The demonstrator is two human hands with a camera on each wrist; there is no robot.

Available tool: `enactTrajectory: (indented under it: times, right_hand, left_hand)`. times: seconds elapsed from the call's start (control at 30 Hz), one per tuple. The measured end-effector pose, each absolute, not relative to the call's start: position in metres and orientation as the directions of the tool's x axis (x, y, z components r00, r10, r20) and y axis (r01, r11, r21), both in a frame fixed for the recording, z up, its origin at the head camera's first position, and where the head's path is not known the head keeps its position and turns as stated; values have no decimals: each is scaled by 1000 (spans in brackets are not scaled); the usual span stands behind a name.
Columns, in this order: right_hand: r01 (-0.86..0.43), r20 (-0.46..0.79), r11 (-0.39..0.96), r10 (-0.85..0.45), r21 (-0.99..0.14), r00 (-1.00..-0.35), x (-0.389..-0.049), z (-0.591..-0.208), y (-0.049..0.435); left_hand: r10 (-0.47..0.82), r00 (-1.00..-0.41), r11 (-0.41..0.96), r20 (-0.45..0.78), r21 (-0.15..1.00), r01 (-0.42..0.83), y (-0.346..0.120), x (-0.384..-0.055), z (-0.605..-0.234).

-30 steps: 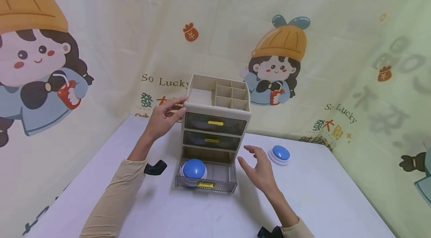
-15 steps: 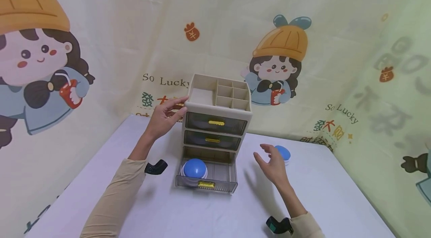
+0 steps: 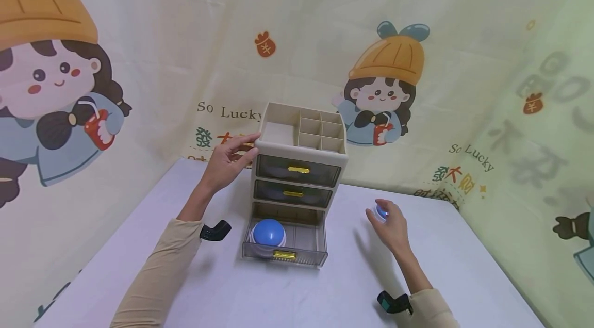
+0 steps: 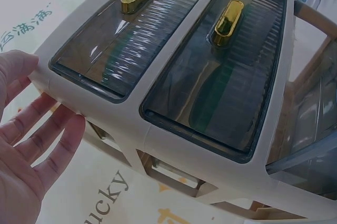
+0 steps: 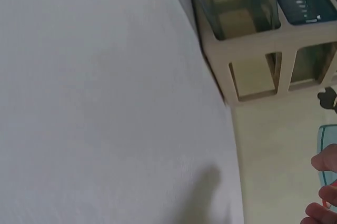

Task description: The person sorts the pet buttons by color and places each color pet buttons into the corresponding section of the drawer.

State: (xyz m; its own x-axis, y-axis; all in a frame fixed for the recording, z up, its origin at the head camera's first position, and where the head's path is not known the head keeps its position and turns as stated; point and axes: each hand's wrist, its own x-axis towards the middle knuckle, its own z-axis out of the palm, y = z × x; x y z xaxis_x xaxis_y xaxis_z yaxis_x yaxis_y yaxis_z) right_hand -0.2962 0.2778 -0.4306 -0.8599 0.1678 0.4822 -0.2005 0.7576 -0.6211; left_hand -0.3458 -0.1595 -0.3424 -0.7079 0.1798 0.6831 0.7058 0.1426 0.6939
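A beige desktop drawer organizer stands mid-table, its bottom drawer pulled out. In that drawer, on the left, sits a blue domed push button with a white base. My left hand rests its fingertips and thumb against the organizer's upper left side; the left wrist view shows these fingers fairly straight along the casing. My right hand hovers at a second blue push button on the table to the right, thumb and fingers spread and partly covering it. Only fingertips enter the right wrist view.
Two upper smoked drawers with gold handles are closed. The organizer's top tray is divided into compartments. Behind the white table hangs a printed cartoon curtain. Black wrist devices sit by both sleeves.
My right hand has moved right from beside the open drawer to the button on the table, now partly hiding it. My left hand stays at the organizer's side.
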Motion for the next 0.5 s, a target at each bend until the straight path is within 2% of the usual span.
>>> enactTrajectory:
  times: [0.5]
  right_hand:
    - [-104,410,780,206,-617,-889,-310,-435,313]
  left_hand:
    - [180,-706,141,685,693,707,-159,-347,-343]
